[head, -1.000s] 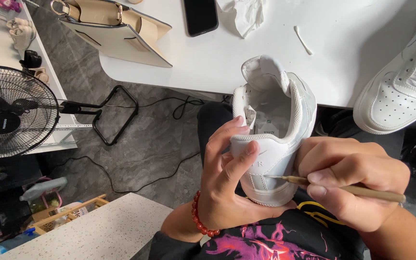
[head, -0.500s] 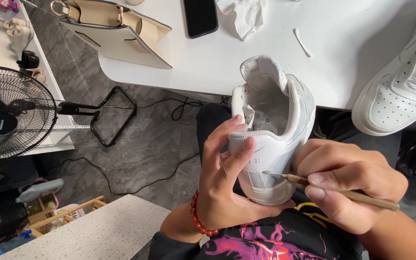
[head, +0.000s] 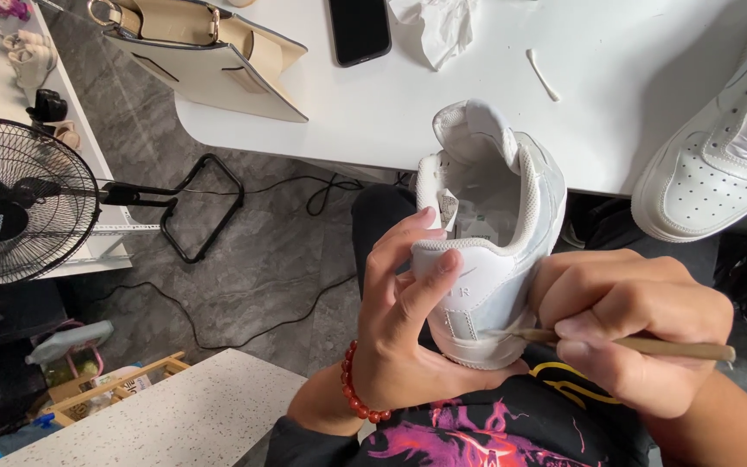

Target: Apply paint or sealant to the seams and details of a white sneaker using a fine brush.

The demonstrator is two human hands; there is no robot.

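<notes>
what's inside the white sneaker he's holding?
The white sneaker opening shows pale lining, a folded tongue and a small tag. The toe end is hidden. Left hand grips the heel; right hand holds a thin brush against its side.

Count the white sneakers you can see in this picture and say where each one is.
2. One white sneaker is held heel-up in the left hand over the lap; the second sneaker lies on the white table at the right edge, partly cut off. Others may lie outside the view.
</notes>
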